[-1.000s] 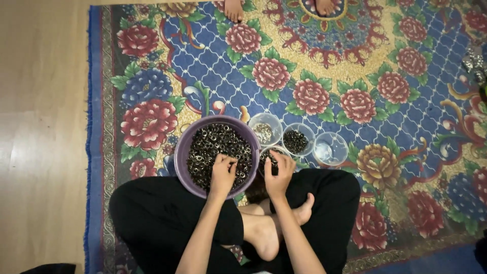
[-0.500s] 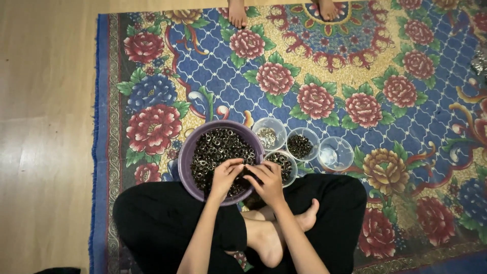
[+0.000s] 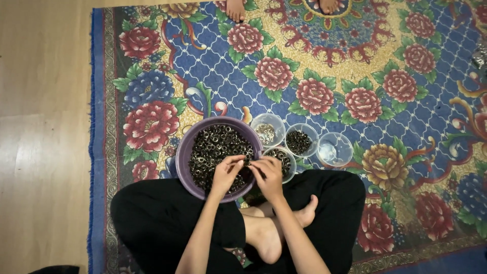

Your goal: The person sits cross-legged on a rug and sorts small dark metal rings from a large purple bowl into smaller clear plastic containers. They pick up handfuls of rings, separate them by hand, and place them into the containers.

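Note:
A purple bowl (image 3: pixel 184 152) full of small dark metal rings rests against my crossed legs. My left hand (image 3: pixel 227 174) is over the bowl's right side, fingers pinched on a small ring. My right hand (image 3: pixel 267 176) meets it at the bowl's right rim, fingertips also closed on a small piece between the two hands. Just beyond the hands stand clear plastic cups: one (image 3: pixel 269 129) with a few light pieces, one (image 3: pixel 301 141) with dark pieces, one (image 3: pixel 285 163) partly hidden behind my right hand, and one nearly empty (image 3: pixel 335 150).
I sit cross-legged in black trousers on a blue and gold floral rug (image 3: pixel 355 76). Bare wooden floor (image 3: pixel 43 127) lies to the left. Another person's bare feet (image 3: pixel 235 9) rest on the rug's far edge.
My right hand has moved left from the small cup to join my left hand over the bowl's right rim. The camera view has shifted slightly.

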